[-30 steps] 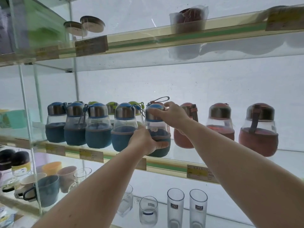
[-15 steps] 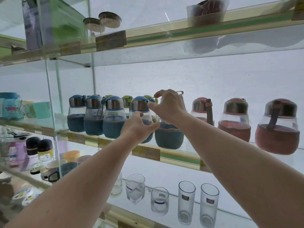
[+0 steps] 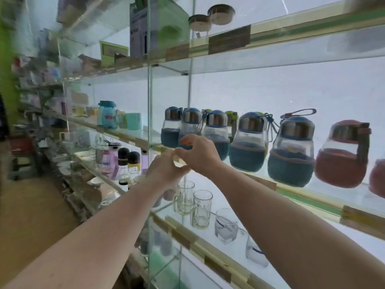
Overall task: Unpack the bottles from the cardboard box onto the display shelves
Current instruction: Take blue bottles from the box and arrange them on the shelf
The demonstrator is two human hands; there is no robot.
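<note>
Several round glass bottles with blue sleeves and metal-banded lids stand in a row on the middle glass shelf (image 3: 308, 195). The rightmost blue bottle (image 3: 291, 151) has a looped strap on top. A red-sleeved bottle (image 3: 341, 155) stands to its right. My left hand (image 3: 164, 170) and my right hand (image 3: 198, 153) hover together in front of the shelf edge, left of that bottle, fingers loosely curled and holding nothing. The cardboard box is out of view.
Glass mugs (image 3: 193, 203) and tumblers (image 3: 226, 225) stand on the lower shelf. A vertical glass divider (image 3: 149, 101) splits the shelving. Small bottles (image 3: 129, 163) and cups fill the left bays. Wooden-lidded jars (image 3: 210, 15) sit on the top shelf. Brown floor lies at lower left.
Both hands have let go of the rightmost blue bottle and drawn back leftward from the shelf. The view has swung left, showing more shelving.
</note>
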